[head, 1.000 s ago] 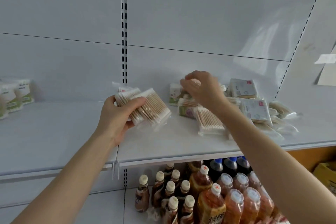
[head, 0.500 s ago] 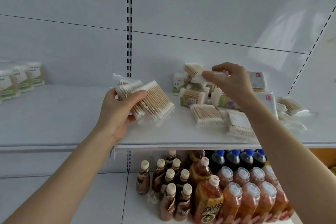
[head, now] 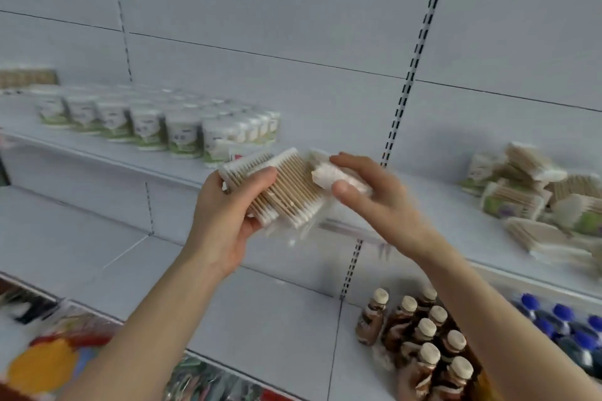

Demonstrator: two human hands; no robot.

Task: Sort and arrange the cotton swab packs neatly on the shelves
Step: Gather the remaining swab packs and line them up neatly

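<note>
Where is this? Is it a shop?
Probably a shop: white slotted shelving, a neat row of matching packs, and bottled drinks grouped on the shelf below.

Bare shelf (head: 439,205) lies open between the upright pack row (head: 182,133) and the loose heap (head: 527,192).

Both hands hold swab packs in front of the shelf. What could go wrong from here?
1. The left hand grips several swab packs fanned out, not squared; adding the right hand's small pack could make one slip toward the bottles below.
2. The loose pile at the right of the shelf lies jumbled; pulling from it might spill packs off the edge.
</note>
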